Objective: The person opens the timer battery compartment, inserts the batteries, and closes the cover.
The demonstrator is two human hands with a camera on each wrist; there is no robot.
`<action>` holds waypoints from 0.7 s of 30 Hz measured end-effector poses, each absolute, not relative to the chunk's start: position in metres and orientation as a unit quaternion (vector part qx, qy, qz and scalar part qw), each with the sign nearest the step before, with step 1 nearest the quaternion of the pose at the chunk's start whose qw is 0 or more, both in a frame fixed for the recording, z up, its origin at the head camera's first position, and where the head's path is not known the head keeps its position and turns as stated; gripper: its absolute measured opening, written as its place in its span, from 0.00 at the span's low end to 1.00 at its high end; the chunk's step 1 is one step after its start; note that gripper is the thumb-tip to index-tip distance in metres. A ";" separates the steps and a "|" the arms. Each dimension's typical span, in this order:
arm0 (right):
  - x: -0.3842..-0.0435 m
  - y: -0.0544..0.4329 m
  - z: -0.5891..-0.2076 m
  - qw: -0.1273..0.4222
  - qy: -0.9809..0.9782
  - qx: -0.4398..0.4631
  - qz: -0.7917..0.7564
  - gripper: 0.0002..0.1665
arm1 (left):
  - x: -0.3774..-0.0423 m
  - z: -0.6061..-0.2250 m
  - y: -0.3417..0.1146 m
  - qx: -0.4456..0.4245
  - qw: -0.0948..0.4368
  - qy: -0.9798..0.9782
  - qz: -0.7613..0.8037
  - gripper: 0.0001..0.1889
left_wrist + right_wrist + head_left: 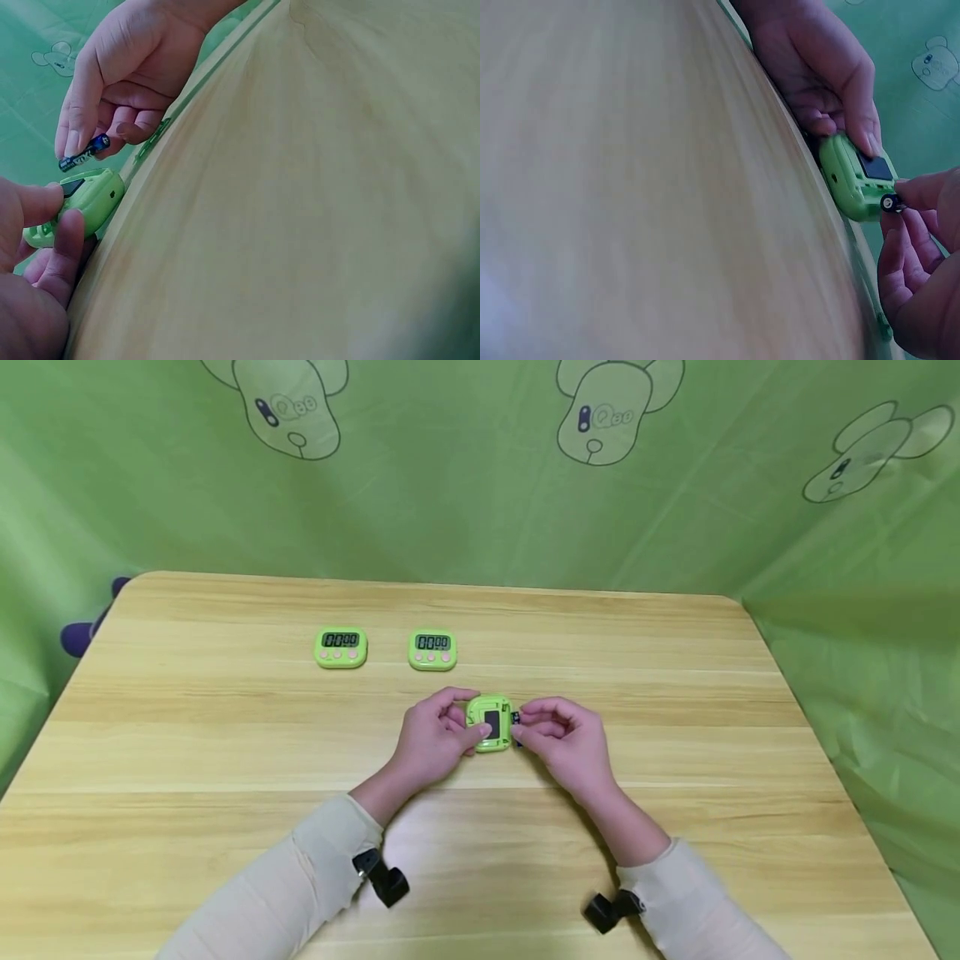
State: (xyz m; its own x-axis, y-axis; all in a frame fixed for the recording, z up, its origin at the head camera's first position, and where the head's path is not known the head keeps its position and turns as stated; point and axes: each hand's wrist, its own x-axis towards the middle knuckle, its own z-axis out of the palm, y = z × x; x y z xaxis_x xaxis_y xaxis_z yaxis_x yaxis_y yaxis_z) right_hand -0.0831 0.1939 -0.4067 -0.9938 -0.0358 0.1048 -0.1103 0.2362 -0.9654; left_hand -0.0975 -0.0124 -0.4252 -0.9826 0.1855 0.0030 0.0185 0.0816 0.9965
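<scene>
My left hand [433,739] grips a green digital timer [501,739] by its left side, back face up, thumb over the dark rectangle on its back. The slot along the timer's right edge lies uncovered. Between thumb and fingers my right hand [568,743] pinches a small dark battery [84,153], right beside that slot. In the right wrist view the battery [890,203] shows its round end close against the timer's edge [847,187].
Two more green timers, a left one [341,648] and a right one [432,651], lie face up on the wooden table [225,735] beyond my hands, their displays reading zeros. A green curtain [465,510] hangs behind the table.
</scene>
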 end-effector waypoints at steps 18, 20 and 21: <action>-0.085 0.177 -0.390 0.013 -0.820 0.028 0.572 0.16 | -0.098 -0.425 -0.012 0.066 0.065 0.732 0.674 0.23; -0.089 0.180 -0.398 0.016 -0.821 0.029 0.570 0.17 | -0.098 -0.425 -0.013 0.066 0.067 0.732 0.675 0.23; -0.089 0.181 -0.400 0.019 -0.822 0.031 0.568 0.16 | -0.098 -0.424 -0.013 0.065 0.068 0.731 0.676 0.23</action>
